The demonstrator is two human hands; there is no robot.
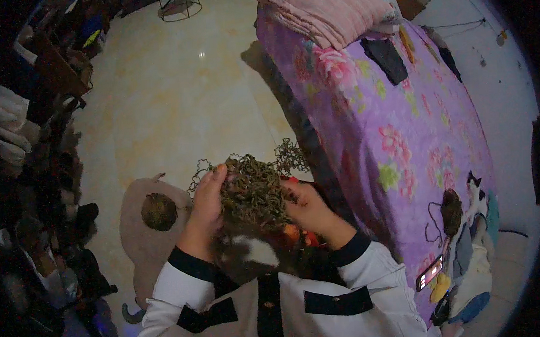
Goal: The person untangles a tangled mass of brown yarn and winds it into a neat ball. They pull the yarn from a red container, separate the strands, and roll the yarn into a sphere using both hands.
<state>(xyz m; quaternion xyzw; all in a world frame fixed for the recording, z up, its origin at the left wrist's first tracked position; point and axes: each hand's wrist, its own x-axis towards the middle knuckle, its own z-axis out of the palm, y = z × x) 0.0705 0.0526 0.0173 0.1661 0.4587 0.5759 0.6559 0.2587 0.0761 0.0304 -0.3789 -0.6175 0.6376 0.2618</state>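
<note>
My left hand [207, 203] and my right hand [305, 205] hold a tangled bundle of crinkled olive-brown yarn [253, 194] between them, in front of my lap. The left thumb lies along the near upper side of the bundle; some right fingers are hidden. Loose kinked strands [292, 156] trail past the bundle's right side, with more loops at its upper left. To the left, a round ball of similar yarn [159, 212] rests on a beige mat [138, 255]. Below the hands are orange-red items [292, 232] and a white patch [255, 251], too blurred to name.
On the right stands a bed with a purple floral cover [354, 142], bearing a folded pink blanket [331, 12], dark cloth [385, 60], lit phone [430, 273] and dark yarn bundle [452, 212]. Dim clutter [38, 251] lines the left; a wire-frame stand [180, 7] is far ahead.
</note>
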